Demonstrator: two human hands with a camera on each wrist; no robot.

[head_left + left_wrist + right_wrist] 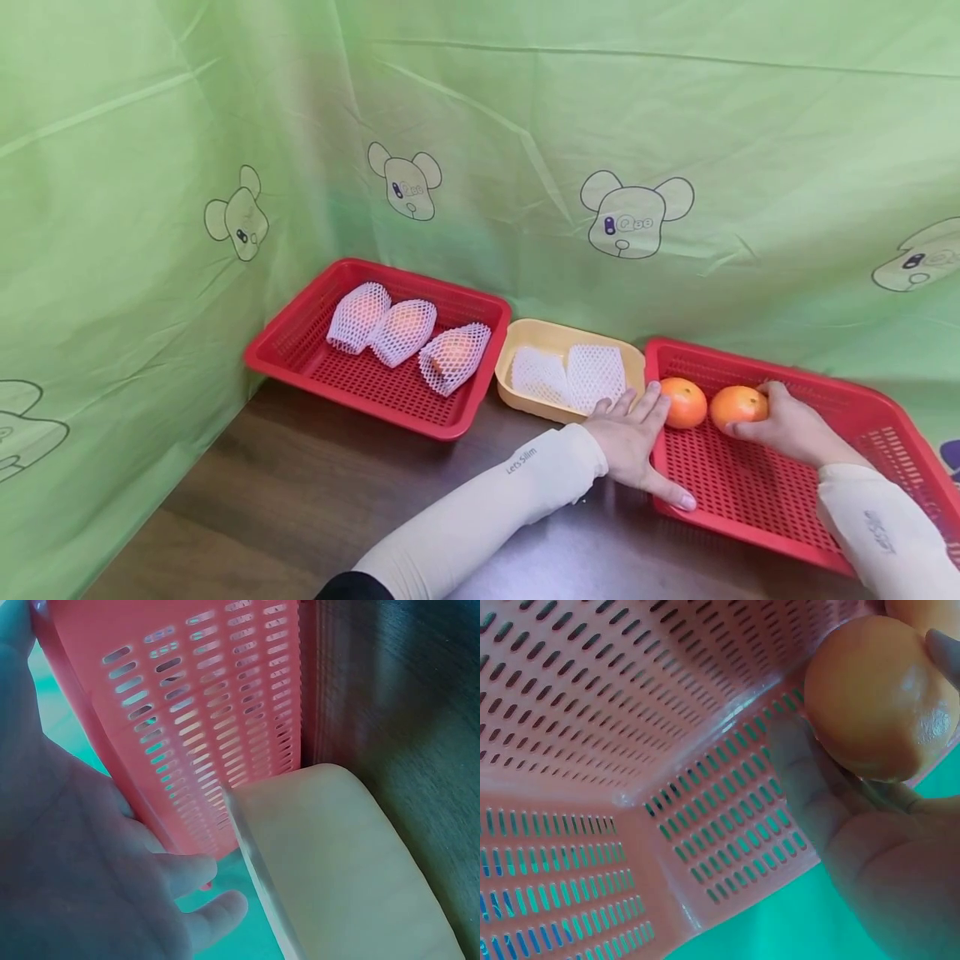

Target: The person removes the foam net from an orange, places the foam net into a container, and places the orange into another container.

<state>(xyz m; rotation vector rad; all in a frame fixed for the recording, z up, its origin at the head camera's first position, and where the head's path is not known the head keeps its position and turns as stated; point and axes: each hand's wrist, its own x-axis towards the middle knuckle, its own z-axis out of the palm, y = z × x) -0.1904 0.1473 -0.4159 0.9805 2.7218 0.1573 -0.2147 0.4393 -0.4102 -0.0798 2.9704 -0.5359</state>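
Observation:
Inside the red basket (757, 500) on the right lie two oranges. My right hand (798, 429) grips the nearer-right orange (738, 407) between thumb and fingers; the right wrist view shows this orange (877, 697) close to the basket's wall. Just left of it sits the other orange (686, 403). My left hand (626, 440) spreads its fingers over the basket's left rim, thumb apart, fingertips beside that left orange. In the left wrist view, part of the left hand (82, 847) lies along the outside of the perforated basket wall (202, 697).
A yellow tray (534, 405) with white foam net sleeves (596, 375) stands between the two baskets. The left red basket (345, 399) holds three net-wrapped fruits (405, 331). A green curtain (510, 100) hangs behind the wooden table (300, 500).

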